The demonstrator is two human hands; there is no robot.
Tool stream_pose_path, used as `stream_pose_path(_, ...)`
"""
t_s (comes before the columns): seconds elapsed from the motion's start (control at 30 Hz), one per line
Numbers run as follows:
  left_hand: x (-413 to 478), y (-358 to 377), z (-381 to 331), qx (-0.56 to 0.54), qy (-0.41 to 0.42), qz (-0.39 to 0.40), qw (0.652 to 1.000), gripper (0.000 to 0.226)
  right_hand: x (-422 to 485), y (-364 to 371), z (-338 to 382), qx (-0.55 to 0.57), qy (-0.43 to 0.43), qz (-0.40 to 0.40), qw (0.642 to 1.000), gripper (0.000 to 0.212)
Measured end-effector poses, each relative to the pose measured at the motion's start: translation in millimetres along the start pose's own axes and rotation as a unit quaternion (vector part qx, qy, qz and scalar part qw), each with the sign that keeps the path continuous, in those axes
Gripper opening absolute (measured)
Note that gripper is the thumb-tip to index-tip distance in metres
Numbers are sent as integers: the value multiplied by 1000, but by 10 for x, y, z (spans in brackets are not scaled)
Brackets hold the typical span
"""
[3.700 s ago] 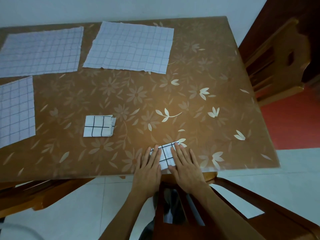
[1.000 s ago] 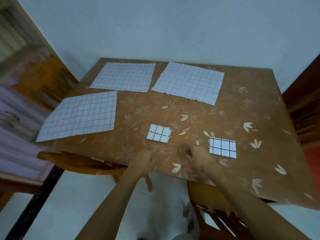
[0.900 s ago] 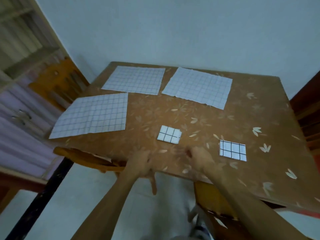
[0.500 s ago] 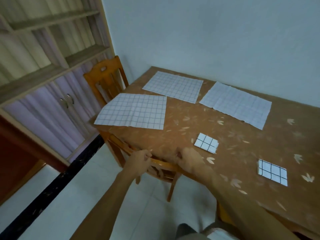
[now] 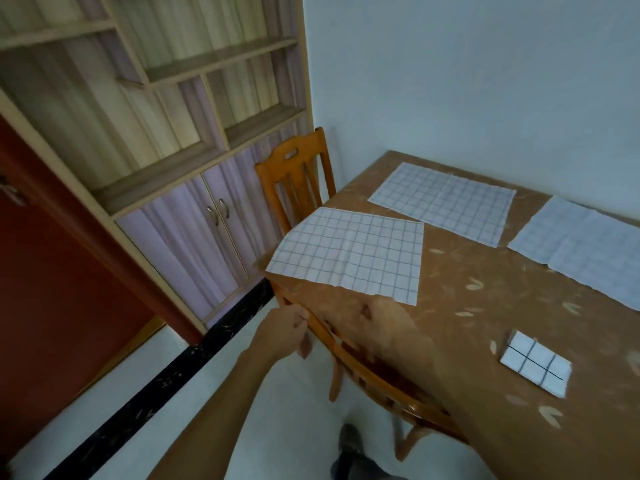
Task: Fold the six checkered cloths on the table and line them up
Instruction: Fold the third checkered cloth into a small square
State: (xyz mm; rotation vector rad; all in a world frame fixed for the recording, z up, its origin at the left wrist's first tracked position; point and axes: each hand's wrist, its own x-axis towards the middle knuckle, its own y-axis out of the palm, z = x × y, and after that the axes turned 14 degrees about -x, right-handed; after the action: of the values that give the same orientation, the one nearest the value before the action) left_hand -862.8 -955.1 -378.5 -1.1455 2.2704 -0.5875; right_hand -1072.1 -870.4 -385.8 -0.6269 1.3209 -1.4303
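The left grip [image 5: 284, 332] hangs off the near left corner of the counter, over the pale tiled floor [image 5: 277, 410]. Its fingers are loosely curled with the thumb tucked against them, and nothing shows between them. The right grip [image 5: 379, 325] is over the counter's near edge, just short of the closest cloth's near corner. It is smeared with motion, so I cannot tell whether its fingers are spread or closed.

The brown counter with a pale flower-print cover [image 5: 467, 306] carries four white cloths checked with thin dark lines. The nearest unfolded checkered cloth [image 5: 349, 254] lies flat, its left corner overhanging the counter's end. A second unfolded checkered cloth [image 5: 443, 202] lies beyond it and a third unfolded checkered cloth [image 5: 585, 247] to the right, near the wall. A small folded checkered cloth [image 5: 535, 367] sits alone near the front edge, well apart from them.

An orange wooden chair [image 5: 298, 174] stands at the counter's left end, and another wooden chair [image 5: 363, 368] is tucked under the front edge. A shelved cabinet with lilac doors [image 5: 207, 230] lines the left wall.
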Motion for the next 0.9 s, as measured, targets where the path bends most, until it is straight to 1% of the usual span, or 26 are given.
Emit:
stream_pose_path(0.07, 328, -165, -24, 15, 7, 1, 1000, 24, 339, -86, 42, 8, 4, 3, 1000, 28)
stream_pose_path(0.17, 836, -429, -128, 16, 5, -8, 1000, 26, 765, -278, 91, 8, 11, 31, 999, 24)
stream_pose_path(0.23, 1111, -589, -215, 4, 1, -12, 1000, 20, 1006, -388, 113, 10, 10, 13, 1000, 22)
stream_pose_path(0.37, 1577, -752, -260, 3, 15, 3, 1000, 19, 1376, -557, 150, 9, 9, -19, 1000, 24)
stream_pose_path(0.57, 2206, -817, -78, 28, 29, 39, 998, 15, 1850, -541, 244, 11, 37, -8, 999, 29)
stream_pose_path(0.7, 2663, -904, 170, 52, 35, 69, 996, 22, 2129, -397, 367, 21, 69, -4, 997, 33)
stream_pose_path(0.8, 2975, -953, 386, 81, 28, 101, 991, 27, 2230, -259, 499, 41, 84, -3, 996, 46)
stream_pose_path(0.87, 3192, -953, 613, 122, 37, 156, 980, 43, 2338, -124, 614, 42, 95, 16, 994, 58)
stream_pose_path(0.9, 3277, -942, 732, 169, 52, 186, 966, 51, 2394, -47, 677, 40, 101, 27, 994, 64)
